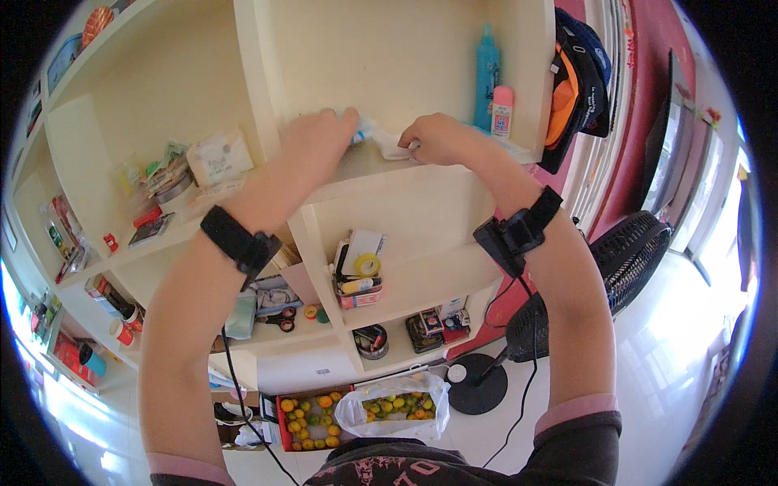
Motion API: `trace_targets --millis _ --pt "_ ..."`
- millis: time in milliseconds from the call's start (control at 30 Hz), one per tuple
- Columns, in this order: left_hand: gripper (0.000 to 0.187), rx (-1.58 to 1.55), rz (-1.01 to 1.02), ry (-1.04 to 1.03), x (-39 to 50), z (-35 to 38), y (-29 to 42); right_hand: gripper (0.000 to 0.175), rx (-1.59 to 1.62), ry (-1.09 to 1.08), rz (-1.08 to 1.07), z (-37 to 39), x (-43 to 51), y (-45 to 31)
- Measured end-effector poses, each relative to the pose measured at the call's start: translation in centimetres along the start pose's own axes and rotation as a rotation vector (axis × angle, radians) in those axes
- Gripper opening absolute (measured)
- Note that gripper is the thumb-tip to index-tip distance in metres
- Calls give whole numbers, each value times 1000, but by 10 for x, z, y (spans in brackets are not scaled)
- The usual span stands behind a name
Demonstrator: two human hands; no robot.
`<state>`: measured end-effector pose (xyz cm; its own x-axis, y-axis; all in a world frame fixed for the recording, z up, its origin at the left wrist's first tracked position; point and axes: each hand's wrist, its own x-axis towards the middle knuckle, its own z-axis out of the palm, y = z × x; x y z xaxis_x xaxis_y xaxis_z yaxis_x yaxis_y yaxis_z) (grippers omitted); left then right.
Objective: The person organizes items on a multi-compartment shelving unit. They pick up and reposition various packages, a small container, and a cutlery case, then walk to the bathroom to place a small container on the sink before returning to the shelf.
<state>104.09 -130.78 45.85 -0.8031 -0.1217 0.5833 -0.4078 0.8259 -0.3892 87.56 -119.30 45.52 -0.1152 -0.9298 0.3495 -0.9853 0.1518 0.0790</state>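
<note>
My left hand (319, 141) is blurred over the upper shelf, its fingers curled next to a blue-and-white soft packet (363, 135). Whether those fingers grip the packet is hidden by the blur and the back of the hand. To the right, my right hand (440, 140) pinches a crumpled white tissue or cloth (392, 146) low on the same shelf. Beyond that hand, a tall blue plastic bottle (486, 82) and a small bottle with a pink cap (502, 112) stand upright against the compartment's right wall. Both wrists wear black straps with small devices.
Caps (577, 85) hang on the shelf unit's right side. A black fan (629, 261) stands to the right. Below are a tin holding tape and stationery (358, 297), scissors (284, 320), and a box of citrus fruit (310, 422) on the floor. Cables trail from both wrist devices.
</note>
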Motion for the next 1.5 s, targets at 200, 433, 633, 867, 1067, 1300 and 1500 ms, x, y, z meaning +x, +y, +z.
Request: trace_targets --millis 200,433,633,867,1067,1300,1500 --pt "32 -20 22 76 23 -4 -21 32 142 -19 -191 4 15 -19" --pt "34 -20 57 103 27 -7 -29 38 267 57 -458 34 64 -61" --pt "32 -54 68 75 25 -7 -31 43 198 34 -293 24 52 -74" --pt "17 23 70 25 -10 7 -3 34 137 506 270 -37 -65 0" --pt "41 -125 -36 -67 -23 -3 10 37 -235 371 378 1 -102 44" --pt "65 -86 17 101 -36 -2 17 30 -168 383 613 4 -81 59" --pt "61 -76 -14 101 -42 12 8 25 85 688 529 -30 -46 43"
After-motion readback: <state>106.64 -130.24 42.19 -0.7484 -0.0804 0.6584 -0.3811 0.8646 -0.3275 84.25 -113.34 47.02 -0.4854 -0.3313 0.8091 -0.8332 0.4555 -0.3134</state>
